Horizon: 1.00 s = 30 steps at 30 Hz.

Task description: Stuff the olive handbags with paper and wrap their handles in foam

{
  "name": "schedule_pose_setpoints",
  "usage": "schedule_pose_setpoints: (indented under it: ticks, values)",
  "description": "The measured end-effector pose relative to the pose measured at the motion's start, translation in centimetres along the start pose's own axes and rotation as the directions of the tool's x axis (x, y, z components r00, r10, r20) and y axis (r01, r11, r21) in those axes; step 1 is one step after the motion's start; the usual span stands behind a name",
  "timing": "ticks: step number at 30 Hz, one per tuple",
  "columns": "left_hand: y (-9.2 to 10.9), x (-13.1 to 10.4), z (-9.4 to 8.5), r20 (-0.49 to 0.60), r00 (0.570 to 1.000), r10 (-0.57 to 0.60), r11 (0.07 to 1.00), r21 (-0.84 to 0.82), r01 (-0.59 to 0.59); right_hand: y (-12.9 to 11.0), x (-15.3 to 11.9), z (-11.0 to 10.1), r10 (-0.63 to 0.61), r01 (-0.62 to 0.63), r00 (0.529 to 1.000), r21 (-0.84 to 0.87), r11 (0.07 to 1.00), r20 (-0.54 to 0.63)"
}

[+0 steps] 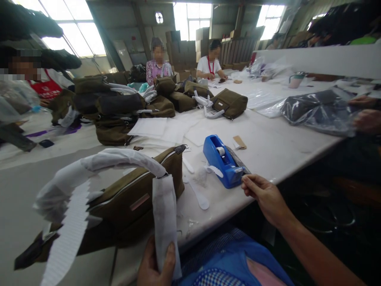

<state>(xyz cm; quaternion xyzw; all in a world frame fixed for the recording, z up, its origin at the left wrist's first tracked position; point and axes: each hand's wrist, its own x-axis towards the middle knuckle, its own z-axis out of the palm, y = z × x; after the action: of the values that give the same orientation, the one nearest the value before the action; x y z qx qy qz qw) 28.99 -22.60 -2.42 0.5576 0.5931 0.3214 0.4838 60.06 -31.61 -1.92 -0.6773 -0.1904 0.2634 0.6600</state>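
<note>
Blue clothing (253,260) fills the bottom edge, and just beside it the left hand (157,262) has its fingers clamped on a white wrap (165,218), thumb in front. That wrap hangs flat and upright from one end of the handle (119,157), which is also covered in white and arches over the olive bag (119,218). The bag lies at the near left of the table (276,145), its zip running along the top. A jagged white strip (70,234) slants down in front of it.

The right hand (263,192) has thumb and forefinger pinched together at the front end of the blue dispenser (220,169); whether tape sits between them is too small to tell. Between bag and dispenser, a white spoon-shaped piece (200,196) lies on the table, and a brown card (239,142) lies behind the dispenser.

Farther back are white sheets (151,127) and a pile of bags (119,105). To the right, a co-worker's hands (369,119) are by a dark bundle (318,105) in clear plastic. Across the table, one person (154,71) wears a patterned top, another (205,71) a white shirt
</note>
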Motion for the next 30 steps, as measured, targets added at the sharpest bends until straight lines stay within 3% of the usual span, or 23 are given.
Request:
schedule_pose_setpoints:
  ticks: [4,8,10,12,15,17,19,21,23,25,30]
  values:
    - [0.0,-0.1,0.3,-0.009,1.0,0.015,1.0,0.024,-0.015,3.1,1.5,-0.5,-0.08,0.073,0.996,-0.149,0.986,-0.043]
    - [-0.1,-0.3,0.4,-0.031,0.999,0.011,1.0,-0.007,-0.011,3.7,1.0,-1.4,-0.131,0.112,0.989,-0.244,0.963,-0.062]
    - [-0.3,-0.2,0.4,-0.018,1.0,0.015,0.999,-0.038,-0.016,3.2,-0.2,-1.5,-0.226,0.209,0.974,-0.325,0.922,-0.015]
    - [-0.3,-0.1,0.3,0.016,1.0,0.006,0.998,-0.062,-0.005,2.3,-1.7,-1.0,-0.33,0.346,0.938,-0.377,0.859,0.109]
    - [0.0,-0.1,0.3,0.068,0.997,-0.023,0.996,-0.089,0.029,0.1,-4.0,1.4,-0.416,0.534,0.829,-0.308,0.787,0.375]
    - [0.5,-0.4,0.3,0.085,0.996,-0.014,0.992,-0.12,0.024,-1.4,-5.3,3.8,-0.423,0.605,0.714,-0.188,0.774,0.558]
    - [0.9,-0.7,0.3,0.088,0.996,0.025,0.989,-0.149,-0.012,-2.6,-6.3,6.4,-0.389,0.598,0.598,-0.068,0.799,0.701]
    - [1.3,-1.1,0.3,0.095,0.994,0.059,0.986,-0.163,-0.042,-3.2,-7.0,8.9,-0.331,0.539,0.529,-0.008,0.842,0.781]
    - [1.5,-1.5,0.3,0.104,0.992,0.072,0.983,-0.179,-0.052,-3.1,-7.3,11.1,-0.264,0.49,0.526,-0.034,0.871,0.809]
    - [1.4,-1.7,0.2,0.098,0.993,0.07,0.981,-0.188,-0.051,-2.7,-7.3,12.7,-0.185,0.46,0.557,-0.115,0.881,0.809]
    - [1.2,-1.9,-0.3,0.095,0.993,0.064,0.977,-0.207,-0.043,-2.2,-6.6,14.2,-0.048,0.5,0.624,-0.352,0.791,0.78]
